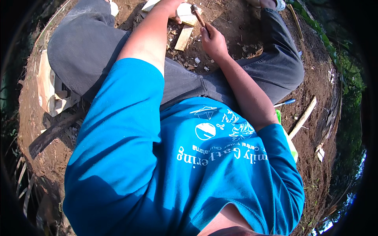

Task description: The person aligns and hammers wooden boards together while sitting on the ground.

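Observation:
At the top of the head view, a pale wooden board [189,16] lies between my spread legs. My left hand [172,8] holds the board near its left end, with fingers bent at its edge; the frame's upper edge partly cuts off that hand. My right hand [214,41] is closed round the wooden handle of a hammer [199,18], whose head is over the board's right part. Under the board, a narrower wood strip [184,38] sticks out toward me on the soil.
My bent legs frame the work spot, with wood chips scattered on the brown soil. To the left are a wooden piece [45,84] and a dark branch [55,133]. To the right lie a blue-handled tool [289,101], a long wood strip [303,118] and a green-and-white item [292,148].

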`<state>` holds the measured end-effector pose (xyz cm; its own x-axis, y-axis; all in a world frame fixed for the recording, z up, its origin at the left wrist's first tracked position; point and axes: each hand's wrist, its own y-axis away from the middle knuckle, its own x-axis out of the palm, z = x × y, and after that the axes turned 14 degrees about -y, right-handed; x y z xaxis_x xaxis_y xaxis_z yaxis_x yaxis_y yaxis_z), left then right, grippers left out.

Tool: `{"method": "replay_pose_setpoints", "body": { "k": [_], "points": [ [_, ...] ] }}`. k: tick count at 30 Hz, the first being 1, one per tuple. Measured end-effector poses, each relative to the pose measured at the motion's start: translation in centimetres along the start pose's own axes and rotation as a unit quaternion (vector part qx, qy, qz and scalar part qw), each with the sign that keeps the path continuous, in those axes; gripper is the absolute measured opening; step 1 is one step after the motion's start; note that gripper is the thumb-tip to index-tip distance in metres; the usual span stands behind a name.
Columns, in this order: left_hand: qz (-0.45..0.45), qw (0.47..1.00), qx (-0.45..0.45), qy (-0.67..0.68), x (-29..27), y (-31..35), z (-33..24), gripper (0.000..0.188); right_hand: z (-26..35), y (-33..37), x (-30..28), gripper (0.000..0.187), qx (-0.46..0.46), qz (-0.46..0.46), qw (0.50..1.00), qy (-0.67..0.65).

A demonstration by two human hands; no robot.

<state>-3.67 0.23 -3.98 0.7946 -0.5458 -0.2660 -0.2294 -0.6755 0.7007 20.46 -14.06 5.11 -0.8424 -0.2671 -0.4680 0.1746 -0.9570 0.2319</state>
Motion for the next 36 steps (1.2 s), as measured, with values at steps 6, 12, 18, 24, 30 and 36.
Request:
{"method": "replay_pose_setpoints", "body": {
  "k": [6, 12, 18, 24, 30, 36],
  "points": [
    [-0.118, 0.838, 0.195, -0.496, 2.2, 3.7, -3.9, 0.047, 9.5, 0.7, -5.1, 0.034, -0.169, -0.144, 0.887, -0.406],
    [-0.111, 0.979, 0.017, -0.169, 3.6, 1.3, -4.2, 0.032, -2.2, -0.9, -1.8, 0.038, 0.02, -0.082, 0.982, -0.168],
    [-0.089, 0.935, 0.147, -0.311, 2.9, 1.9, -2.9, 0.025, 2.5, -1.1, -4.4, 0.029, -0.162, -0.162, 0.941, -0.247],
    [-0.125, 0.833, 0.225, -0.49, 3.2, 1.9, -3.9, 0.067, 0.7, -0.9, -4.0, 0.031, -0.081, -0.133, 0.976, -0.155],
    [-0.09, 0.911, 0.139, -0.376, 2.2, 2.1, -2.1, 0.06, 0.9, -0.2, -1.8, 0.031, -0.047, -0.109, 0.992, -0.05],
    [-0.045, 0.853, 0.15, -0.497, 3.3, 1.0, -4.9, 0.07, 3.5, -0.6, -5.6, 0.034, -0.128, -0.144, 0.952, -0.236]
  ]
}}
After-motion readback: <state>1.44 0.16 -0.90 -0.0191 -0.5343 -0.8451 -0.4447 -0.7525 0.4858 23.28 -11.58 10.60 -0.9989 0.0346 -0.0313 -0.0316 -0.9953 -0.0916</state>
